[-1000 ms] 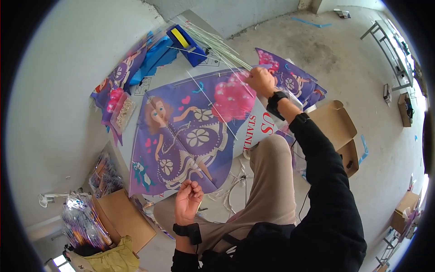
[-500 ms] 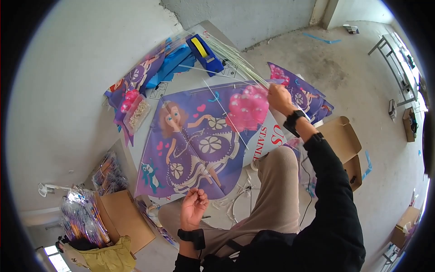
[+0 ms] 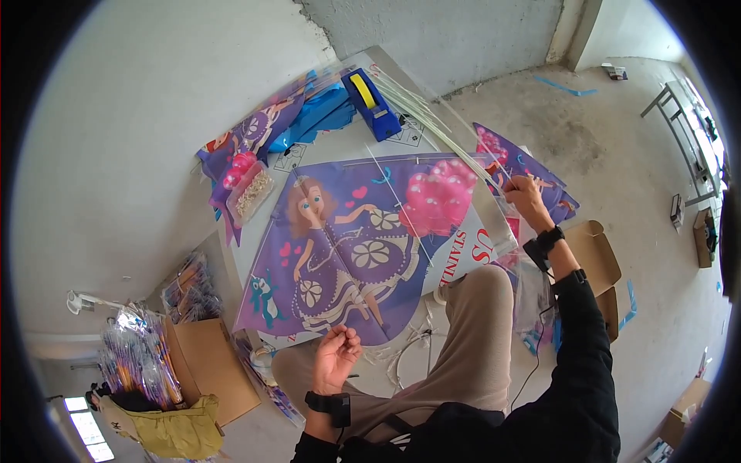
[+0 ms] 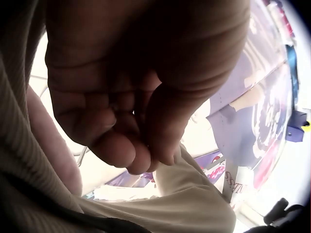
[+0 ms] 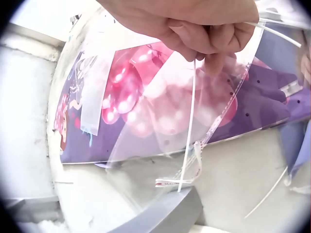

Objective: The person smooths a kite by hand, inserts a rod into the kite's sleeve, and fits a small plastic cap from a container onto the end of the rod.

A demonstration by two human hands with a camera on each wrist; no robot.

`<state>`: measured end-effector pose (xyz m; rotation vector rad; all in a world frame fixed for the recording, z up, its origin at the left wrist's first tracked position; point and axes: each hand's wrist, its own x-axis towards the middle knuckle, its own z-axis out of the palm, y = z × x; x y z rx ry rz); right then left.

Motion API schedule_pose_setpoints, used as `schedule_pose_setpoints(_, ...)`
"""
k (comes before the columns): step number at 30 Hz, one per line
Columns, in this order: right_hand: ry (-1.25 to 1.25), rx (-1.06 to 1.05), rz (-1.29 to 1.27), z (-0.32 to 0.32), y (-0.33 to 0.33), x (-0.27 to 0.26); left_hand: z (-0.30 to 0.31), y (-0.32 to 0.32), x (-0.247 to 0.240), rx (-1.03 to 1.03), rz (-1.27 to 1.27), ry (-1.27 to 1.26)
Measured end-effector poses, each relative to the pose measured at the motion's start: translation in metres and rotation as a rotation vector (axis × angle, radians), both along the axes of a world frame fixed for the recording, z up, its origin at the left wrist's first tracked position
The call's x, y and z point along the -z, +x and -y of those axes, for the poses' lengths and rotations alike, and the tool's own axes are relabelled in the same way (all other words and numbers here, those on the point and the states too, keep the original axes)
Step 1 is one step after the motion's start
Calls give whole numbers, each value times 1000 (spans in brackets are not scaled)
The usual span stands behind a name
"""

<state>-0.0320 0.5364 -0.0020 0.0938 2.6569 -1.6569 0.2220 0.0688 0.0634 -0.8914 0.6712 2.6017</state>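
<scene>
A purple kite-like sheet printed with a princess and pink balloons lies spread on a white board. Across it rests a thin white rod. My right hand, right of the sheet's corner, pinches another thin white rod, which points downward in the right wrist view. Pale rods lie bundled at the sheet's upper right. In front of the sheet's lower edge, my left hand is raised, palm up. Its fingers are curled and the thumb meets them in the left wrist view; nothing shows between them.
A blue tape dispenser stands behind the sheet. To its left lie blue plastic and a clear box of small pieces. Cardboard boxes stand at both sides. More printed sheets lie right. A black cable runs beside the knee.
My right hand has moved right, away from the sheet's upper right corner, pinching a rod. My left hand keeps its curled pose. The head view has shifted.
</scene>
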Motion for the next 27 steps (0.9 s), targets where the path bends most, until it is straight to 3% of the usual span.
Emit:
schedule_pose_setpoints(10, 24, 66, 3, -20, 10, -8, 1, -1, 1, 17, -2, 23)
schedule_pose_setpoints(12, 161, 62, -26, -22, 6, -9, 4, 1, 3, 8, 3, -1)
schedule_pose_setpoints(15, 145, 163, -143, 19, -15, -19, 0, -3, -2, -9, 57, -60)
schedule_pose_setpoints(17, 259, 159, -41, 26, -55, 17, -2, -5, -5, 25, 5, -21)
schedule_pose_setpoints(19, 327, 160, -143, 44, -81, 25, -4, -1, -12, 47, 32, -18)
schedule_pose_setpoints(20, 335, 190, -16, 52, -91, 26, -3, -1, -14, 41, 6, -46)
schedule_pose_setpoints(22, 332, 113, -34, 45, -84, 18, 1, 5, -19, 53, 5, -76)
schedule_pose_setpoints(24, 224, 270, -115, 26, -74, -1, 2, 7, -21, -5, -7, -103)
schedule_pose_setpoints(27, 286, 333, -175, -35, -18, -9, 1, 8, -18, 34, -9, -94)
